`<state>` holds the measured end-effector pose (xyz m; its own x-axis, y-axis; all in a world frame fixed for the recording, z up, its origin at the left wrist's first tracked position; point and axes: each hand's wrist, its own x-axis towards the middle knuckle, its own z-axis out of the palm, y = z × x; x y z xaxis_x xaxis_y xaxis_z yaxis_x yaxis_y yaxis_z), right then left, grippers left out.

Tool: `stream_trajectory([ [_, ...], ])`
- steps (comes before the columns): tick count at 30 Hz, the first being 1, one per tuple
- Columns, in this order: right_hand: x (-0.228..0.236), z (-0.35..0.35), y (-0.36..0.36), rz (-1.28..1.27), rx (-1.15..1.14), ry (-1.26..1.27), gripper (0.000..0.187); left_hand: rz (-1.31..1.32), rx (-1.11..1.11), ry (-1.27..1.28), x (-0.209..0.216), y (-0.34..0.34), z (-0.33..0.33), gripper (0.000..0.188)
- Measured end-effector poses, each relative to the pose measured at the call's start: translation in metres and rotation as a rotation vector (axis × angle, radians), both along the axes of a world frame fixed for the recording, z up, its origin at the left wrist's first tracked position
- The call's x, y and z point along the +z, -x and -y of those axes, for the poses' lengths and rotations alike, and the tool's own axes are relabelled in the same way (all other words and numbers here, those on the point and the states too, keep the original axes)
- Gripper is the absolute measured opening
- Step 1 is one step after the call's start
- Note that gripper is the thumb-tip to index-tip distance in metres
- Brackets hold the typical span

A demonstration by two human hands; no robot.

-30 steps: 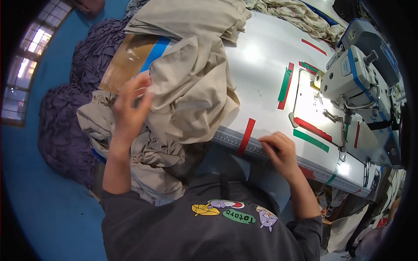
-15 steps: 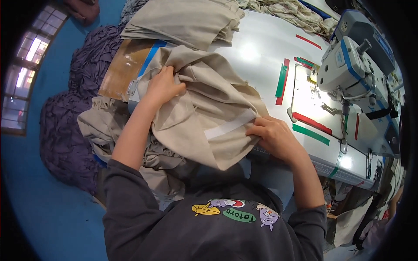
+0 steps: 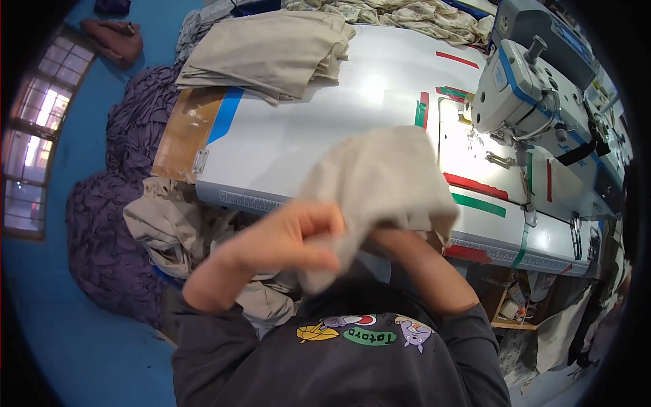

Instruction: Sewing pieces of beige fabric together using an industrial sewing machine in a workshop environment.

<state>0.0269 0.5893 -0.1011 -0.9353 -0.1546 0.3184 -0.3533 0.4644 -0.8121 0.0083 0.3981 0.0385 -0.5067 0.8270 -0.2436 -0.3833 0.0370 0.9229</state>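
Beige cloth (image 3: 390,169): bunched up and motion-blurred, up over the near edge of the bench (image 3: 291,163), just left of the sewing machine (image 3: 512,88)
Left hand (image 3: 291,234): at the cloth's left side, fingers curled with the thumb sticking out, too blurry to tell if they're really pinching it
Right hand (image 3: 390,239): mostly tucked under the cloth, so no clue what those fingers are doing
Folded stack (image 3: 264,54): more beige fabric, far left part of the bench
Purple heap (image 3: 112,251): big gathered pile off to the left
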Motion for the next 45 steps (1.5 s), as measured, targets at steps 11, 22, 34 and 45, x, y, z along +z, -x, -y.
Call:
stream_trajectory([
  [11, 0.030, -0.032, -0.023, 0.273, 0.154, 0.339, 0.044, 0.417, -0.369, -0.381, -0.037, -0.043, -0.042, 0.035],
  [22, 0.028, -0.092, -0.019, 0.640, 0.427, 1.439, 0.053, -0.104, 1.466, -0.317, -0.105, 0.013, 0.116, 0.041],
  [34, 0.082, -0.030, -0.027, 0.631, 1.041, 1.161, 0.030, -1.139, 0.377, 0.491, -0.053, 0.007, 0.009, 0.055],
  [45, 0.142, -0.044, 0.031, 0.050, 0.182, 1.021, 0.028, -1.393, 0.983, -0.209, -0.038, -0.015, 0.023, 0.088],
])
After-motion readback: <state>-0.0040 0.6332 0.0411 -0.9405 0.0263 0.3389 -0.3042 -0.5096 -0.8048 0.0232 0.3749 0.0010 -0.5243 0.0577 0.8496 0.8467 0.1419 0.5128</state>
